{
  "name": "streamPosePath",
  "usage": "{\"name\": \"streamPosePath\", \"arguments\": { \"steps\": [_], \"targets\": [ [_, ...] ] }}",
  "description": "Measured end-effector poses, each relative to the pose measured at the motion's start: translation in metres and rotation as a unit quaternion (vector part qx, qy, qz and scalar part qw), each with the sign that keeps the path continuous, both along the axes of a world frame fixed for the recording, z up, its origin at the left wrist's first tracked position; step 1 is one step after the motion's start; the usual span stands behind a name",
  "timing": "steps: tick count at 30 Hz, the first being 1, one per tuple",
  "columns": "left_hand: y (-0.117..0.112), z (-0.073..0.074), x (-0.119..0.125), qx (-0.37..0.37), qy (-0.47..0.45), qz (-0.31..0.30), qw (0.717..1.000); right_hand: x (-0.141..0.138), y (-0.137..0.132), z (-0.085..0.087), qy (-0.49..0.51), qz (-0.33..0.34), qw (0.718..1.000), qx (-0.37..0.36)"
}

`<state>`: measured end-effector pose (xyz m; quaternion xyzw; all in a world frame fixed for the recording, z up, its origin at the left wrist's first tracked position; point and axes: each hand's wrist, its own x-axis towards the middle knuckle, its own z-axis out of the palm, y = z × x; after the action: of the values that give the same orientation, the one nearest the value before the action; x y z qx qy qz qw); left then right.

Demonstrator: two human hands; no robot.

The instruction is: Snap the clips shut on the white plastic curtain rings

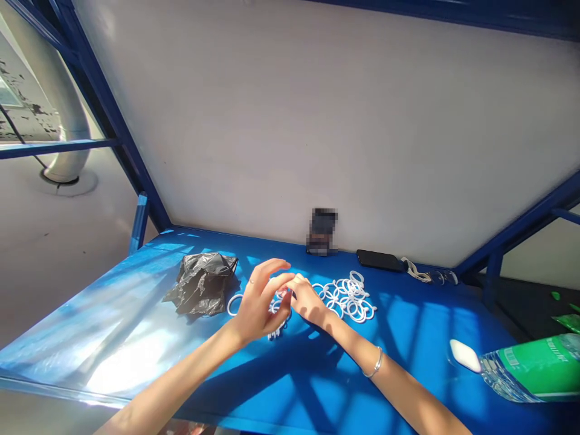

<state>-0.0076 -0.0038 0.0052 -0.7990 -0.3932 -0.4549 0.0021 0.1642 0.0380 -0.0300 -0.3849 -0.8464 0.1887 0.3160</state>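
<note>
In the head view my left hand is raised over the blue table. Its upper fingers arch loosely, and its thumb and lower fingers meet the fingertips of my right hand. My right hand's fingers are pressed together. Whatever lies between the fingertips is too small and hidden to make out. Below and partly behind my left hand are some white rings. A single white ring lies to its left. Just right of my right hand is a loose pile of white rings.
A crumpled black plastic bag lies left on the blue table. Against the back wall are a blurred dark object, a black phone and glasses. A white case and a green-labelled bottle lie at right.
</note>
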Motion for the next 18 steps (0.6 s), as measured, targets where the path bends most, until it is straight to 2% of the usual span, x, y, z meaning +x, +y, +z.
{"name": "streamPosePath", "arguments": {
  "steps": [2, 5, 9, 14, 18],
  "targets": [
    [0.012, -0.01, 0.005, -0.013, -0.019, -0.009, 1.0, 0.007, 0.0, 0.001, 0.058, -0.009, 0.997, -0.042],
    [0.03, -0.034, 0.014, -0.073, -0.005, -0.033, 0.997, 0.024, -0.002, 0.002, 0.105, -0.03, 0.989, -0.102],
    [0.036, -0.057, 0.026, -0.097, 0.033, -0.088, 0.991, 0.051, -0.01, -0.002, 0.201, -0.022, 0.952, -0.229],
    [0.026, -0.057, 0.04, -0.062, 0.099, -0.129, 0.985, 0.063, -0.022, -0.014, 0.288, -0.023, 0.919, -0.266],
    [0.019, -0.054, 0.041, -0.064, 0.147, -0.109, 0.981, 0.06, -0.031, -0.021, 0.316, -0.013, 0.909, -0.273]
  ]
}}
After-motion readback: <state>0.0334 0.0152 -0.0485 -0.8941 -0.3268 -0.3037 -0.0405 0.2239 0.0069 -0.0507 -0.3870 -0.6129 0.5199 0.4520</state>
